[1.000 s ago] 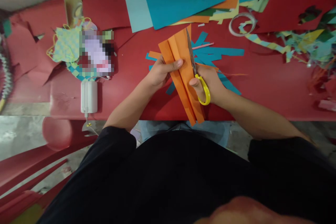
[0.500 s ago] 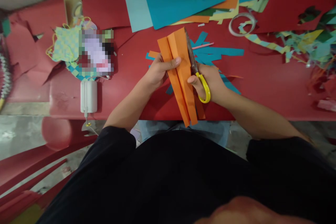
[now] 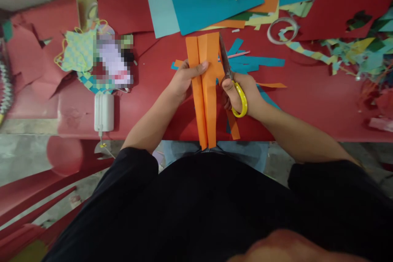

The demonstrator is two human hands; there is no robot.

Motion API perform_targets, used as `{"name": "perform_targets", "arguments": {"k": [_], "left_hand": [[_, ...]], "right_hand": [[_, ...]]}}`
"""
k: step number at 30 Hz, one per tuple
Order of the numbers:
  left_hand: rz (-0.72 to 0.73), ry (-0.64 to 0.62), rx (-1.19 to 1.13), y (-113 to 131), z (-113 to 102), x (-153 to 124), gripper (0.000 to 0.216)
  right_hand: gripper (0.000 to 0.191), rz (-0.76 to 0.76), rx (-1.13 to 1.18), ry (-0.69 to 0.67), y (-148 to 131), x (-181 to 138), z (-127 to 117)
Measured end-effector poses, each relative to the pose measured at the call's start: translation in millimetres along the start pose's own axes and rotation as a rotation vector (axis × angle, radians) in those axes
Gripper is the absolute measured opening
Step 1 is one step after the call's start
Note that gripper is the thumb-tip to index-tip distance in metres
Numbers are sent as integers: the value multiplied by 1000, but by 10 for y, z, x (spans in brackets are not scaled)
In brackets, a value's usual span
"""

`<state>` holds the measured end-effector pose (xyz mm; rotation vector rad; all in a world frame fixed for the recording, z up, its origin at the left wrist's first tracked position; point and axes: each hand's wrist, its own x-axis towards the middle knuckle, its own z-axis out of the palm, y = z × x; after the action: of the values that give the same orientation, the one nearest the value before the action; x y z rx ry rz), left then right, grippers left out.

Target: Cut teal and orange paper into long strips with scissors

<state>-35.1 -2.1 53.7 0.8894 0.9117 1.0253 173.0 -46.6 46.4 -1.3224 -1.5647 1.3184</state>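
Folded orange paper (image 3: pixel 204 90) swung upright since earlier; left hand (image 3: pixel 184 80) grasping its creased edge; right hand (image 3: pixel 244 94) clenched through yellow-looped scissors (image 3: pixel 226 63), steel blades beside paper

We work over the red plastic worktop (image 3: pixel 144 114), our hands at its near edge.
Our left hand (image 3: pixel 184 82) holds the long folded orange paper (image 3: pixel 210 106) upright before us, and our right hand (image 3: pixel 242 96) is just beside it, holding the steel scissors with yellow handles (image 3: pixel 226 59) against its edge. Narrow teal paper strips (image 3: pixel 258 62) lie beneath and to the right. Flat rectangular teal card sheets (image 3: pixel 211 2) lie behind. Further right are a round clear tape roll (image 3: pixel 282 30) and heaped multicoloured paper scraps (image 3: pixel 359 51). To the left, a green woven paper mat (image 3: pixel 79 51) lies behind a white plastic box (image 3: pixel 103 112).
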Motion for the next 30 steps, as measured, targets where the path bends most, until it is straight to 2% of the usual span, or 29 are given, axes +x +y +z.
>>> {"name": "perform_targets", "arguments": {"k": [3, 6, 10, 13, 16, 20, 22, 24, 25, 30], "left_hand": [[-8, 3, -45, 22, -22, 11, 27], [6, 29, -63, 43, -54, 39, 29], [20, 63, -101, 28, -85, 87, 30], [13, 49, -74, -72, -123, 142, 32], [-10, 16, -23, -198, -164, 194, 41], [-31, 2, -1, -265, -182, 213, 49], [-18, 6, 15, -248, -178, 204, 49], [7, 3, 30, -220, -168, 194, 46], [16, -5, 32, -207, -160, 190, 44], [17, -96, 11, -215, -95, 184, 51]], "right_hand": [[82, 96, 109, -16, -34, 3, 8], [82, 115, 148, -22, -37, 39, -43], [79, -28, 167, -94, 23, 96, -109], [73, -145, 216, -38, 96, 137, -92], [76, -41, 332, -102, 175, 194, -54], [103, 180, 392, -250, 237, 240, -43], [92, 217, 431, -265, 239, 219, -36], [70, 195, 451, -223, 237, 186, -15], [66, 161, 448, -182, 239, 174, -1], [67, -25, 424, -28, 241, 207, 15]]}}
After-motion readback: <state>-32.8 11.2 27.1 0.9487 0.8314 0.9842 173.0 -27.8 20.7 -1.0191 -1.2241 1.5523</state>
